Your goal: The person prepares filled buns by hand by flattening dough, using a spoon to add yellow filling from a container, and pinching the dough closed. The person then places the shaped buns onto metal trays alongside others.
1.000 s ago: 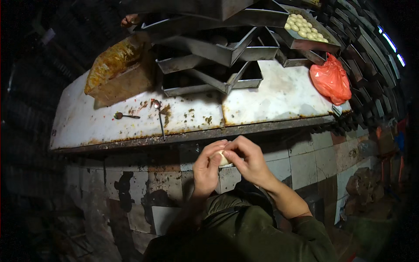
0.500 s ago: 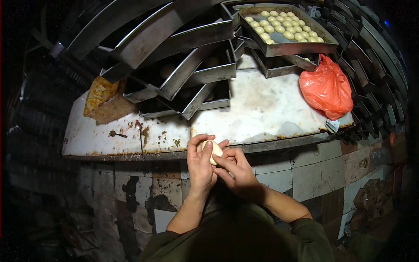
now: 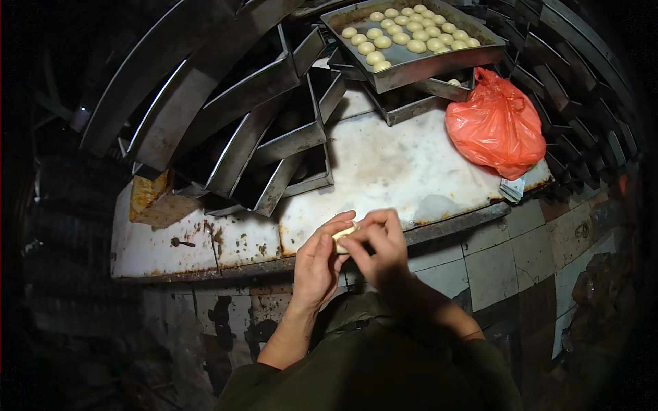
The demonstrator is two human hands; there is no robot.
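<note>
A small piece of pale dough (image 3: 345,238) is held between my hands, just over the table's front edge. My left hand (image 3: 319,259) cups it from the left, fingers curled around it. On the other side my right hand (image 3: 378,248) pinches the dough's edge between thumb and fingers; its fingertips are slightly blurred. At the back, a metal tray (image 3: 439,60) holds several round dough balls (image 3: 416,46) in rows, the same pale colour as the piece in my hands.
Stacked metal trays (image 3: 267,130) lean criss-cross at the left, with more at the far right. A red plastic bag (image 3: 495,130) sits on the white tabletop (image 3: 377,164) above some folded paper notes (image 3: 512,188). At left are a crusted yellow-brown block (image 3: 159,200) and a small spoon (image 3: 181,242).
The view has turned, so the table and trays appear tilted and shifted. My right fingers have come up over the dough, which is now less rounded and partly covered.
</note>
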